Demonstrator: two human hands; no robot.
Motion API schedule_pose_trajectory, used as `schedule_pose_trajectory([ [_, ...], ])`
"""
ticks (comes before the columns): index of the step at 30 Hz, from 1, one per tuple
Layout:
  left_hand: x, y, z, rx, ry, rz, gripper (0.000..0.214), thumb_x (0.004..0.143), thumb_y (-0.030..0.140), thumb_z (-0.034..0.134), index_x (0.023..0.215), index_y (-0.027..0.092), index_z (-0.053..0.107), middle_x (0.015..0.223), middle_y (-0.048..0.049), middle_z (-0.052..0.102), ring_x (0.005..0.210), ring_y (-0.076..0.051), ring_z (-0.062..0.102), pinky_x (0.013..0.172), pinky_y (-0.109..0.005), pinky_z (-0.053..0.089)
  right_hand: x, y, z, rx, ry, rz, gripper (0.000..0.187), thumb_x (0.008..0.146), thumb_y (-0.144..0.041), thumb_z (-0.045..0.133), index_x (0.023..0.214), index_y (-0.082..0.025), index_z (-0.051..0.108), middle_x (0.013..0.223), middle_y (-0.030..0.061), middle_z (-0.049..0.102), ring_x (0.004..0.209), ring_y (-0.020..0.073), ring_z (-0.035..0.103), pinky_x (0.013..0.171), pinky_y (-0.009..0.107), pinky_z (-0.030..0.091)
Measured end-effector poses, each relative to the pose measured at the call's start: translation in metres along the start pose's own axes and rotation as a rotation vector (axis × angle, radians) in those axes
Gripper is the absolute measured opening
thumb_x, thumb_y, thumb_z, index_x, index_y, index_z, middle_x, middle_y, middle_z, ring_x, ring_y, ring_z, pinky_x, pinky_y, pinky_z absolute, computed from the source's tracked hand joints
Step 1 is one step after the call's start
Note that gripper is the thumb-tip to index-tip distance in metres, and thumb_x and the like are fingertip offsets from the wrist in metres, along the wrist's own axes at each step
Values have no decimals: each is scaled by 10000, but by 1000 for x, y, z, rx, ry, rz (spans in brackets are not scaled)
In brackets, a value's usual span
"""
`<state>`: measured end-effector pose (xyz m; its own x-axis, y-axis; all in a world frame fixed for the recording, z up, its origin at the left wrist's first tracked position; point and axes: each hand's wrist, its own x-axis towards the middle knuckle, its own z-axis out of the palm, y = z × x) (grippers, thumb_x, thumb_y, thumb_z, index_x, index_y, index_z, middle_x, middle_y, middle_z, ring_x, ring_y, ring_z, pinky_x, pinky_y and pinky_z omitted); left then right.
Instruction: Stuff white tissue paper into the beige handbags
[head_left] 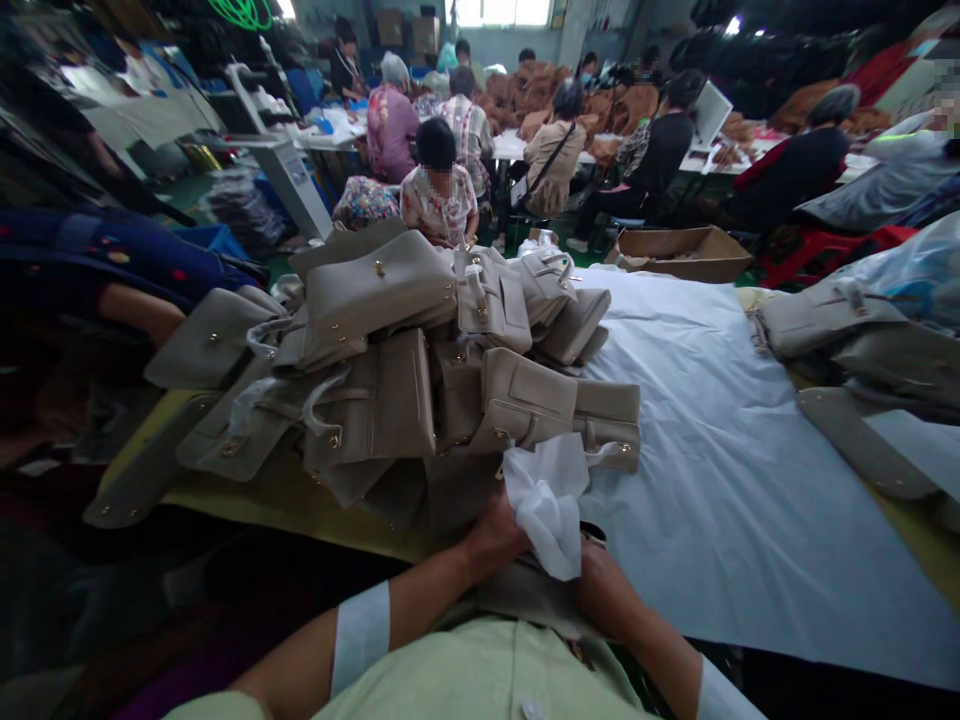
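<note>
A crumpled sheet of white tissue paper (551, 505) stands up between my hands, close to my body. My left hand (501, 528) is closed at the paper's left edge, its fingertips partly covered. My right hand (598, 585) is beside the paper's lower right edge; its fingers are hidden, so its grip does not show. Under both hands, against my front, lies a grey-beige handbag (529, 592), mostly covered by hands and paper. A small dark loop (594, 533) shows just above my right hand.
A heap of grey-beige handbags (382, 400) covers the table's left side. White sheeting (712, 420) spreads to the right, with more handbags (832, 320) beyond. A person's arm (142, 308) reaches in from the left. An open cardboard box (682, 255) stands past the far edge; several people sit behind.
</note>
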<state>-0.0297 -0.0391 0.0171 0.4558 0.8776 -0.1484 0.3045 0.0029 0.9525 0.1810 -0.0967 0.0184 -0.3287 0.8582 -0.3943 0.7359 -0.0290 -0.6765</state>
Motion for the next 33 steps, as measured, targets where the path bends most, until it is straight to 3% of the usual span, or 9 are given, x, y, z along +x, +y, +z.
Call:
schedule_pose_trajectory([
  [4, 7, -2, 28, 478, -114, 293, 154, 994, 231, 660, 1120, 164, 719, 1178, -119, 745, 1118, -275, 703, 1005, -411, 563, 4, 11, 3, 123, 10, -99, 352, 855, -230, 486, 1027, -169, 786, 1191, 181, 790, 1176, 294, 719, 1100, 439, 535],
  [8, 6, 4, 37, 929, -311, 382, 226, 1067, 198, 523, 1129, 164, 738, 1222, -142, 714, 1186, -314, 665, 993, -443, 547, -2, 24, -5, 242, 45, 55, 171, 809, -241, 520, 765, -192, 678, 863, 103, 766, 901, 268, 722, 835, 360, 567],
  [11, 2, 12, 39, 909, -375, 257, 413, 1062, 208, 495, 1448, 106, 601, 1280, -170, 707, 1151, -301, 678, 933, -407, 574, -7, 31, -13, 63, 286, 202, 181, 849, -274, 507, 838, -198, 671, 921, 104, 745, 910, 267, 692, 863, 381, 540],
  [14, -5, 13, 39, 810, -416, 285, 618, 1031, 260, 561, 1612, 84, 445, 1435, -177, 671, 1211, -312, 663, 1013, -424, 564, -2, 34, -23, -186, 427, 143, 332, 857, -192, 474, 1076, -158, 721, 1157, 155, 726, 1110, 281, 645, 1024, 404, 494],
  [17, -8, 8, 38, 817, -489, 372, 444, 1104, 247, 445, 1504, 123, 593, 1358, -139, 735, 1172, -307, 679, 1028, -446, 549, 12, 35, -35, -218, 228, 48, 419, 793, -135, 498, 1128, -156, 750, 1193, 149, 738, 1174, 265, 636, 1049, 362, 467],
  [21, -8, 2, 41, 870, -548, 437, 346, 1108, 222, 479, 1372, 122, 680, 1305, -132, 763, 1207, -308, 677, 1059, -439, 540, 27, 35, -45, -233, -1, -17, 262, 813, -225, 551, 950, -199, 773, 1003, 104, 766, 1008, 247, 679, 883, 329, 460],
  [24, -7, 0, 43, 874, -591, 438, 332, 1101, 214, 502, 1358, 101, 679, 1322, -165, 753, 1218, -301, 687, 1053, -415, 555, 30, 35, -43, -264, -3, 12, 262, 829, -247, 547, 932, -203, 784, 997, 104, 789, 982, 243, 703, 842, 329, 432],
  [29, -4, -4, 45, 832, -668, 407, 260, 1054, 184, 575, 1226, 74, 736, 1226, -193, 778, 1154, -306, 736, 1028, -405, 565, 32, 33, -30, -123, 79, 254, 305, 890, -284, 509, 964, -213, 796, 1046, 91, 816, 979, 234, 739, 793, 316, 433],
  [33, -2, -3, 45, 787, -658, 279, 268, 1013, 187, 584, 1213, 91, 735, 1240, -199, 779, 1169, -324, 735, 1032, -416, 560, 37, 28, -30, -245, 18, 173, 330, 916, -259, 501, 1045, -202, 799, 1129, 121, 805, 1098, 274, 722, 872, 336, 461],
])
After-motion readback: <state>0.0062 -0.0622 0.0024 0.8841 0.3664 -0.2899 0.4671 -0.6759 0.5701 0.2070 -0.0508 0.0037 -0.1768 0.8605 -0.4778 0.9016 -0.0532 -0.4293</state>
